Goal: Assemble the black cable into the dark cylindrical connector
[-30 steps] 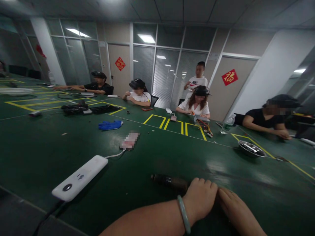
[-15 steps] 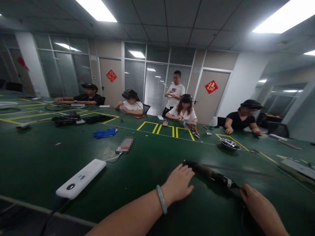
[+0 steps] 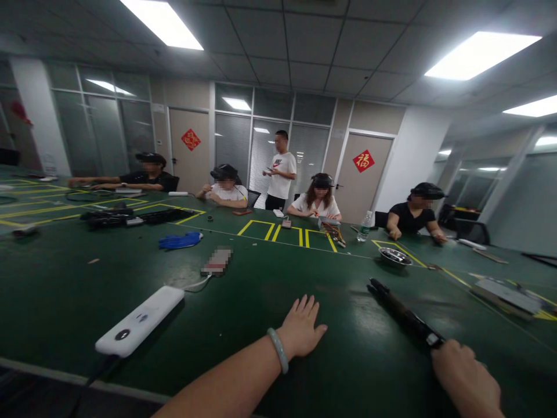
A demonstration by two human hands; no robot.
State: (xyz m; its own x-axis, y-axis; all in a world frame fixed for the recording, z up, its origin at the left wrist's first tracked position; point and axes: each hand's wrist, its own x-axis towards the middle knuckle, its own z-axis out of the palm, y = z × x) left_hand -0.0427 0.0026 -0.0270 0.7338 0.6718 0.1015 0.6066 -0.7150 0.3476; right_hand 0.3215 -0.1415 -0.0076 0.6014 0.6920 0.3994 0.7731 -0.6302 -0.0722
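My left hand [image 3: 301, 326] lies flat on the green table [image 3: 261, 302] with its fingers spread, holding nothing; a pale green bangle sits on that wrist. My right hand [image 3: 465, 380] is closed around the near end of a long dark tool [image 3: 404, 314] that lies on the table and points away to the upper left. The tool is well to the right of my left hand.
A white power bank [image 3: 139, 320] with a cable lies at the front left, a blurred phone [image 3: 216, 261] beyond it. Blue gloves [image 3: 179, 240], a metal bowl [image 3: 394, 256] and a water bottle [image 3: 366, 226] sit farther off. Several people sit along the far edge.
My right hand has drawn the dark tool to the right, away from my left hand. My left hand let go of it and spread flat. The view has tilted up.
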